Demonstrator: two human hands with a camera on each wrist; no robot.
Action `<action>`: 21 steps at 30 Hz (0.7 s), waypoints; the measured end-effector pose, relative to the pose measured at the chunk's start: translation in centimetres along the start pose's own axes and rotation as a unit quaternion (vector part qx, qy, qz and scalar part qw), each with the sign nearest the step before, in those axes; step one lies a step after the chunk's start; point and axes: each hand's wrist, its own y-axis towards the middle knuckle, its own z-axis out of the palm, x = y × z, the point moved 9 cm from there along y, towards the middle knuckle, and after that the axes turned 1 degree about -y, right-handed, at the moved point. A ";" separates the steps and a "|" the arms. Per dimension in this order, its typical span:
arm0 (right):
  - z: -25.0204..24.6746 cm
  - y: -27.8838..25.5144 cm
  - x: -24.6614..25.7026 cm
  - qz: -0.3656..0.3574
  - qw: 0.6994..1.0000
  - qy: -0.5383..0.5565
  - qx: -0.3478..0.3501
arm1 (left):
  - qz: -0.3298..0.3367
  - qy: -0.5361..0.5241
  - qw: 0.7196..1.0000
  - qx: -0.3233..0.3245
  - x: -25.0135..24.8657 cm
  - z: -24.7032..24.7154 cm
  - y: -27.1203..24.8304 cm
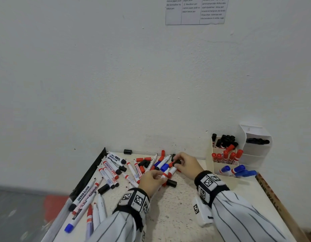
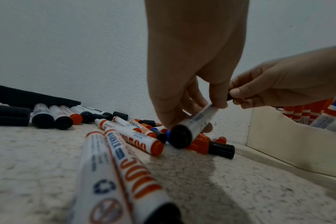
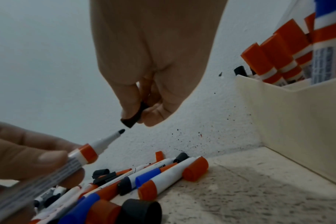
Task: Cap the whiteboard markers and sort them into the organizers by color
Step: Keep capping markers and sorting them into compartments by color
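Speckled table (image 1: 177, 215) | left grip (image 1: 152, 180) pinching uncapped marker (image 3: 90, 148) | right grip (image 1: 187, 165) pinching black cap (image 3: 132, 118)

Printed sheet (image 1: 196, 10) taped high on white wall (image 1: 116, 75); speckled tabletop (image 1: 177, 215); wooden strip (image 1: 280, 206) along right edge.

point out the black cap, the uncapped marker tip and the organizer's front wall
black cap (image 3: 132, 119), right wrist view, on its open end below the fingertips
uncapped marker tip (image 3: 121, 131), right wrist view, on the dark nib
organizer (image 3: 297, 121), right wrist view, on its cream front wall
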 end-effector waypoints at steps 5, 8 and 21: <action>1.3 -0.2 0.6 -0.025 0.998 -0.013 0.052 | 0.040 0.013 0.999 0.014 -1.0 0.5 -0.5; 1.8 -0.5 0.0 -0.015 0.998 0.008 0.057 | 0.036 0.014 0.999 0.018 -1.3 0.7 -0.7; 0.9 -0.8 -0.5 0.055 0.998 0.022 -0.009 | -0.047 -0.071 0.988 0.125 -2.5 2.4 -1.8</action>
